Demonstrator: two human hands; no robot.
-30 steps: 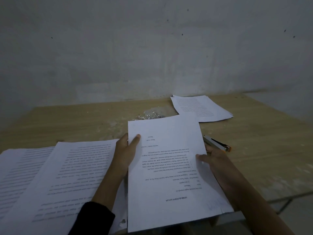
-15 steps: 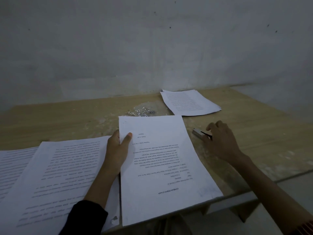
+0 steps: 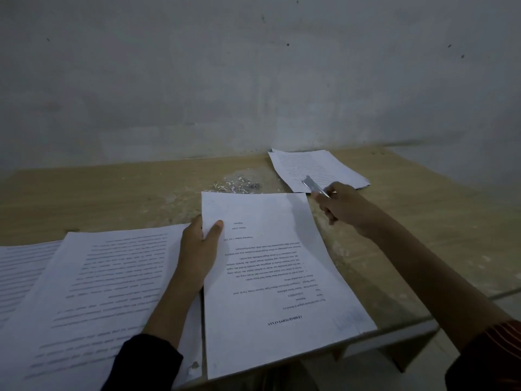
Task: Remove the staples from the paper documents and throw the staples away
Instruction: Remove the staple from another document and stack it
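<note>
One view only, head-worn, wide-angle. It sits above the near edge of the desk (image 3: 112, 198) and faces forward and down toward a grey wall (image 3: 253, 80) that fills the upper half. Close range: both forearms enter from the bottom edge. Left hand (image 3: 197, 249) gripping a document (image 3: 276, 277), right hand (image 3: 346, 207) gripping a metal tool (image 3: 314, 186), both mid-frame. Print lies upside down to the lens.

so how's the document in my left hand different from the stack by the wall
The near document is gripped by the left hand; the far stack lies ungripped. The near document overhangs the front edge of the table; the far stack sits on it, by the wall. Both are white printed pages.
</note>
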